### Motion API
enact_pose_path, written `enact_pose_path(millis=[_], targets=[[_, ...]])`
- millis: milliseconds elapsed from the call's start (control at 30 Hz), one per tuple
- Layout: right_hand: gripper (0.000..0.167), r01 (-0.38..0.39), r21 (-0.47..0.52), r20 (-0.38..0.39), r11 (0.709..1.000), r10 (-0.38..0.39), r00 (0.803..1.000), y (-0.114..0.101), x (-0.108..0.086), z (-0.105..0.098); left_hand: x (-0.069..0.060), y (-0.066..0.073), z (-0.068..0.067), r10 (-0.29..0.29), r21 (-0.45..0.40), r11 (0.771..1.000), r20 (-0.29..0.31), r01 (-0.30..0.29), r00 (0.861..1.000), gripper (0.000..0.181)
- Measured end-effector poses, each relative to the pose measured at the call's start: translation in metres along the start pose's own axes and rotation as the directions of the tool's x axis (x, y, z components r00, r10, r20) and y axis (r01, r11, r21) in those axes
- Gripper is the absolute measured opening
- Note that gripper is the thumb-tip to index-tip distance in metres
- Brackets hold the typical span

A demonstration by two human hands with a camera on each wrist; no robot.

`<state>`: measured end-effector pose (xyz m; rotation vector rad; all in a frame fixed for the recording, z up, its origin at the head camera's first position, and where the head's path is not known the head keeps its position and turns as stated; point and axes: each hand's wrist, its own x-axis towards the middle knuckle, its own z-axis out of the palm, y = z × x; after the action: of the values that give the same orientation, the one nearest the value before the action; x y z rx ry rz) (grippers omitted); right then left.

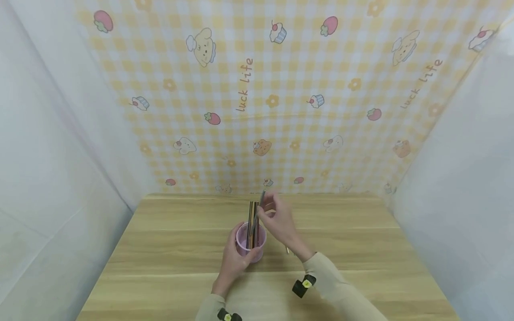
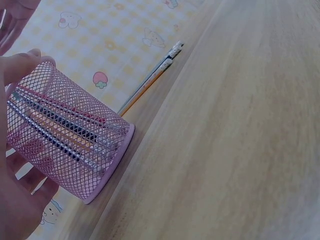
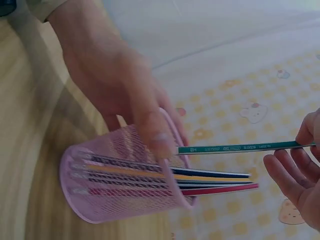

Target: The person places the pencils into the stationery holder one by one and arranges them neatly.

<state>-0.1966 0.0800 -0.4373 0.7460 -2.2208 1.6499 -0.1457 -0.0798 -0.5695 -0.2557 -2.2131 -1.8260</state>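
Observation:
A pink mesh pencil cup (image 3: 125, 175) stands on the table, seen in all three views. My left hand (image 1: 234, 263) holds it round the side, with the thumb at the rim (image 1: 263, 232). Several pencils (image 3: 220, 180), dark, yellow and red, lean inside the cup; their lower ends show through the mesh in the left wrist view. My right hand (image 1: 281, 219), above the cup, pinches a green pencil (image 3: 225, 148) near its upper end. That pencil's lower end is at the cup's mouth, partly hidden by the rim and the left thumb.
Two more pencils (image 2: 152, 80) lie on the wooden table (image 1: 168, 249) beyond the cup in the left wrist view; the right forearm mostly covers them in the head view. A yellow checked cloth (image 1: 281, 133) hangs behind the table, with pale walls (image 1: 52, 178) at both sides.

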Motion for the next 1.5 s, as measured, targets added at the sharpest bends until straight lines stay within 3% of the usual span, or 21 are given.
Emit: enact_pose_path(millis=[233,433,733,1033,1267,1500], targets=[[0.024,-0.067,-0.107,0.047,0.992,0.073,0.996,0.011,-0.01,0.018,0.0,0.001,0.0,-0.021,-0.005,1.0,0.018,0.021,1.0,0.092],[0.021,-0.098,-0.18,0.07,0.979,0.112,0.991,0.019,-0.014,0.029,-0.001,0.002,0.0,0.011,0.018,1.0,0.004,-0.011,1.0,0.091],[0.014,-0.103,-0.223,0.062,0.969,0.119,0.991,0.027,-0.017,0.034,0.0,0.0,0.0,0.012,0.027,1.0,0.01,-0.013,1.0,0.09],[0.014,-0.071,-0.22,-0.007,0.973,0.072,0.997,0.029,-0.012,0.017,0.0,-0.001,0.001,0.053,0.032,0.998,-0.007,-0.052,0.999,0.091],[0.013,-0.165,-0.216,-0.074,0.962,0.153,0.986,0.042,-0.002,-0.003,0.0,-0.001,0.0,0.012,0.013,1.0,-0.01,-0.012,1.0,0.093],[0.017,-0.23,-0.19,-0.105,0.954,0.213,0.971,0.051,0.014,-0.029,0.0,0.0,0.0,0.025,-0.008,1.0,-0.013,-0.025,1.0,0.091]])
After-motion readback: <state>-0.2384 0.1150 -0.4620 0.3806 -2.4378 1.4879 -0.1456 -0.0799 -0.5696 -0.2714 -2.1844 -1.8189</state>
